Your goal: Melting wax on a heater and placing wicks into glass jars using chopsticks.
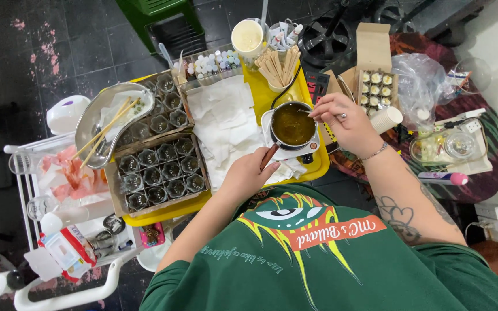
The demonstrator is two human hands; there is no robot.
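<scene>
**Amber wax pot held by its handle, other hand poised at the rim**

Amber-brown liquid, thick and glossy like melted wax, fills a small metal pot [293, 124] that sits on a white warmer base [301, 151] at the near right of a yellow tray [266, 95]. From the head camera, the pot's wooden handle [268, 156] runs down and to the left from the bowl, straight toward the left hand [248, 174]. That hand's fingers are clenched around the handle's end, so the left hand is the one in contact with the pot. The right hand [341, 122] comes in from the right, its fingers pinched together just at the pot's far right rim; whether they hold anything I cannot tell, as it is too small to see.

Around the pot: crumpled white paper towels [223, 121] lie to its left, soft and creased. A cup of flat wooden sticks [278, 66] stands just behind it. Further left, cardboard trays of small empty glass jars [159, 173] sit in rows beside a shiny steel kidney dish [108, 121]. To the right, an open carton of filled little pots [374, 86] stands near a paper cup [386, 119].
</scene>
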